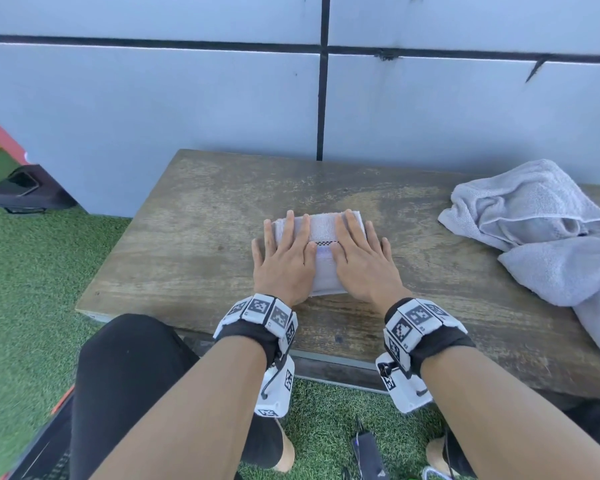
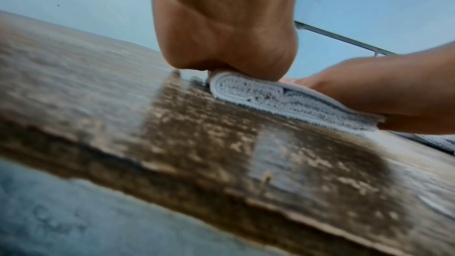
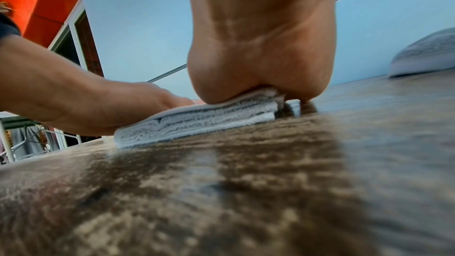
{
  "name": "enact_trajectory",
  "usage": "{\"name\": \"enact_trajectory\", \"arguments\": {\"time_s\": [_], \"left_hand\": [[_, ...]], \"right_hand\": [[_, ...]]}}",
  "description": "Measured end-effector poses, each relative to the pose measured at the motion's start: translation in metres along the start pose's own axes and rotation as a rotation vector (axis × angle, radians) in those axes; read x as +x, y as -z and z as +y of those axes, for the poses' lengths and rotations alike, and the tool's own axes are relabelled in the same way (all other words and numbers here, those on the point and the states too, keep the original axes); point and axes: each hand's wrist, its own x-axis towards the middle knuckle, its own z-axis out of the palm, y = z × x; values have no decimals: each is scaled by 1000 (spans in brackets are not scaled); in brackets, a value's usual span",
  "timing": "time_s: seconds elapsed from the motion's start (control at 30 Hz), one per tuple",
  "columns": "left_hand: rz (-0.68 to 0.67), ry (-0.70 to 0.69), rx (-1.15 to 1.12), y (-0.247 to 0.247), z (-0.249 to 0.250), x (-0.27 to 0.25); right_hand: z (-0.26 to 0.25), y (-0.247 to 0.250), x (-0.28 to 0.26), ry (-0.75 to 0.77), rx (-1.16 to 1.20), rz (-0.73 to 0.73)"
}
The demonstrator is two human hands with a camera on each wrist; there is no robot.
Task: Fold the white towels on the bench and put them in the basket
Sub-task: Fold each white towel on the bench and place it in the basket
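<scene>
Nearest the head camera, two bare forearms with marker-covered wristbands are seen reaching forward from 6 o'clock, above a black-clad knee and green artificial grass. The left hand and the right hand are laid flat, side by side, on a folded towel at the middle of the wooden desk. The fingers of both hands are held straight and spread, pressing down on the cloth; nothing is gripped.

In the left wrist view, the heel of the left hand is seen bearing on the towel's stacked layers, with the right hand at 3 o'clock. In the right wrist view, the same layered edge is pressed under the right hand.

Two crumpled towels are heaped at 3 o'clock on the desk, well apart from the folded one. A pale panelled wall stands at 12 o'clock.
</scene>
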Motion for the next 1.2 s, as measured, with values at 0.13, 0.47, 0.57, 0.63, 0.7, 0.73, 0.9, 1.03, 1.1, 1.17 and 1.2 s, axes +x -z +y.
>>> {"name": "enact_trajectory", "arguments": {"time_s": [0.13,0.47,0.57,0.63,0.7,0.73,0.9,1.03,1.1,1.17,1.2], "left_hand": [[-5,14,0,1,-3,-2],[-21,51,-14,5,-3,-16],[-13,95,-54,4,-2,-21],[5,154,-106,1,-4,-24],[9,199,-137,1,-5,-26],[0,206,-145,2,-6,-25],[-20,205,-217,9,-10,-27],[51,201,-274,11,-13,-27],[88,230,-289,10,-10,-26],[129,247,-262,9,-6,-26],[149,245,-231,9,-3,-27]], "right_hand": [[6,-1,-3,4,2,14],[11,-3,-18,-3,34,17],[12,-6,-24,-38,89,32],[14,-7,-27,-67,130,46],[15,-8,-28,-69,129,49],[15,-9,-28,-65,125,47],[18,-9,-28,-51,118,67],[16,-8,-28,-60,140,97],[15,-8,-28,-66,171,128],[14,-8,-30,-68,191,156],[14,-7,-30,-74,202,163]]}}
